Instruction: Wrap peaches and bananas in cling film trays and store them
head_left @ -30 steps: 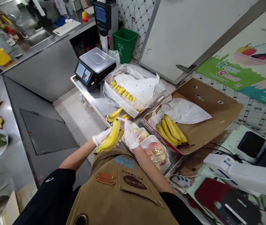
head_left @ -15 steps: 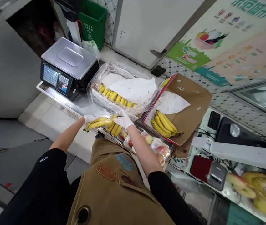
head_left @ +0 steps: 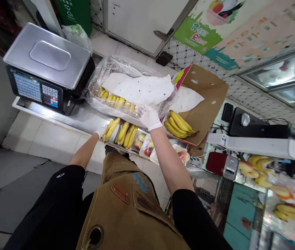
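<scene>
Reaching over the worktop (head_left: pixel 81 119), the gloved right hand (head_left: pixel 149 118) is resting open on the plastic wrap (head_left: pixel 126 66), grip released. The left hand (head_left: pixel 101 131) is touching the bananas (head_left: pixel 123 132), lying in a tray near apples (head_left: pixel 142 141); its grip I cannot tell.

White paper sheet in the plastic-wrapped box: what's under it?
A row of yellow bananas shows along its near edge inside clear plastic wrap; the paper sheet hides whatever lies beneath.

Glossy plastic film (head_left: pixel 106 69) (crinkled), matt cardboard box (head_left: pixel 210 93), brushed-steel scale (head_left: pixel 45 55).
</scene>
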The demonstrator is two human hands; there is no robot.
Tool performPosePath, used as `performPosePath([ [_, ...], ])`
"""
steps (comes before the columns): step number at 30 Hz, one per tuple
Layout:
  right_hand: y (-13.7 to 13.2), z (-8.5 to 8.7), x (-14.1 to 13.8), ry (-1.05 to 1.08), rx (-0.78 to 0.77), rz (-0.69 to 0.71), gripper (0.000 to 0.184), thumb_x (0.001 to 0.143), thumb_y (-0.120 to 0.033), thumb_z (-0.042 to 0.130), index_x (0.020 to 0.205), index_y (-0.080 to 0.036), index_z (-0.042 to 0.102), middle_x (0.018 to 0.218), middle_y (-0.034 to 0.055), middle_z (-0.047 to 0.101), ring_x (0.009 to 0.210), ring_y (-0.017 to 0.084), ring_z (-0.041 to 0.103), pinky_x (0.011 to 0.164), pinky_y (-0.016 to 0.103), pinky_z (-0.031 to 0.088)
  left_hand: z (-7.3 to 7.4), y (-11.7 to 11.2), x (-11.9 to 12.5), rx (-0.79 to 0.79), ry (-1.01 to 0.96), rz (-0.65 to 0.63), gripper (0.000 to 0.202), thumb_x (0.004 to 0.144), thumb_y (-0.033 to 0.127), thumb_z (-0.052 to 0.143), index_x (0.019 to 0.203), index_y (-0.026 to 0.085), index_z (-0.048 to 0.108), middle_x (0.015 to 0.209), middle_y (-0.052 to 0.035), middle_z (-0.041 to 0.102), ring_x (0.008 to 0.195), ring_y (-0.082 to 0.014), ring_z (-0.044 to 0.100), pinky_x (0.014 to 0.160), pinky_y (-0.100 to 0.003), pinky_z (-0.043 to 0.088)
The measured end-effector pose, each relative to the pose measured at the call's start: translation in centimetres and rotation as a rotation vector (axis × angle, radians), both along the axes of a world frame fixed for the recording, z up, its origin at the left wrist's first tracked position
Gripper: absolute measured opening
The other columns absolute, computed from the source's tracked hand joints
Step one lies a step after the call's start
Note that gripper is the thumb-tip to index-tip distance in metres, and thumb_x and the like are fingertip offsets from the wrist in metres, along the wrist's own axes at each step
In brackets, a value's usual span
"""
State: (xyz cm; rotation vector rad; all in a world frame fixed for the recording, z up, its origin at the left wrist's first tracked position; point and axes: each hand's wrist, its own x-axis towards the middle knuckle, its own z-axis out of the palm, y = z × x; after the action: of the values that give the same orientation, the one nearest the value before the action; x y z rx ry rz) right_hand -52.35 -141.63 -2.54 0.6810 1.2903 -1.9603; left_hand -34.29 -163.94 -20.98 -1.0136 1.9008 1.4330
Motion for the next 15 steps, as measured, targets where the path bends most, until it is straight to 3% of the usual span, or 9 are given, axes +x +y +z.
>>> performPosePath([
  [8, 1.0, 0.1, 1.9, -0.056, -0.005, -0.087, 0.030, 0.110, -0.032, 0.049, 0.100, -0.020, 0.074, 0.083, 0.0039, 0.081, 0.068, 0.015, 0.071, 0.065, 0.025, 0.060, -3.3, 3.2, -0.1, -0.001, -0.037, -0.055, 0.064, 0.108, 0.066, 0.047, 0.129, 0.013, 0.076, 0.129, -0.0207, 0.080, 0.123, -0.0301, 0.074, 0.105, -0.039, 0.058],
  [15, 0.7, -0.3, 2.5, -0.105, -0.024, -0.122, 0.034, 0.112, -0.034, 0.045, 0.106, -0.020, 0.075, 0.080, 0.0038, 0.080, 0.068, 0.016, 0.072, 0.064, 0.026, 0.059, -4.4, 4.7, -0.2, -0.134, -0.017, -0.112, 0.053, 0.105, 0.063, 0.059, 0.126, 0.016, 0.073, 0.131, -0.0124, 0.075, 0.122, -0.0270, 0.071, 0.115, -0.052, 0.051],
])
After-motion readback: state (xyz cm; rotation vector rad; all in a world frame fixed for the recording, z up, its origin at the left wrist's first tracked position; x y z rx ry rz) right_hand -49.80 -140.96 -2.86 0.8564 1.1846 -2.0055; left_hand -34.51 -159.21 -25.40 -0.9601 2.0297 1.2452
